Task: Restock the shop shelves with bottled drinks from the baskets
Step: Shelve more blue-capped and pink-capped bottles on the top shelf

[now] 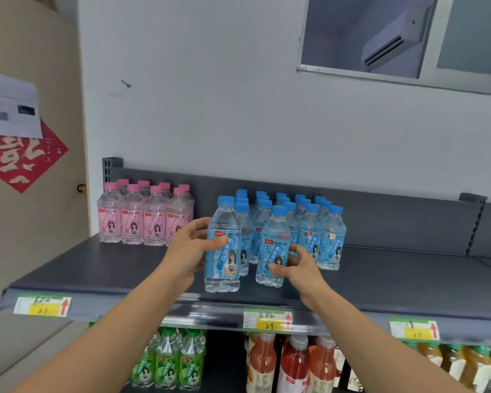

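— While gripping two at once so near the lip (85, 303), worth worrying?
— Worth it. Grips the left bottle (224, 268) at the label with the left hand (190, 251), thumb across the front, fingers curled behind. Holds the right bottle (274, 236) low down with the right hand (298, 270), fingers wrapped round, thumb on the label. Has both upright on the shelf (97, 265), in front of the blue rows (309, 222), the left one closest to the lip.
— Likeliest slip?
— Letting go before settling flat. Tall, narrow, probably top-heavy when full; could topple forward over the lip and drop past the price tag (267, 319). Cannot tell whether resting fully on the shelf or held just above. Slick plastic too, probably: squeezing too lightly, one hand each, invites a slide through the fingers.
— And pushing back?
— Risks knocking the rows. Close together there, touching or nearly; shoving hard could tip one into the next, domino fashion, toward the back panel (394, 219). Better to slide slowly, one at a time.
— Anything on the left?
— Pink bottles (142, 219), near the left hand. Swinging the wrist outward on release could clip the nearest.
— Labels?
— Facing front on both. Twisting during release would spoil that; minor.
— Baskets?
— Not in view, so no judging how many remain to shelve.
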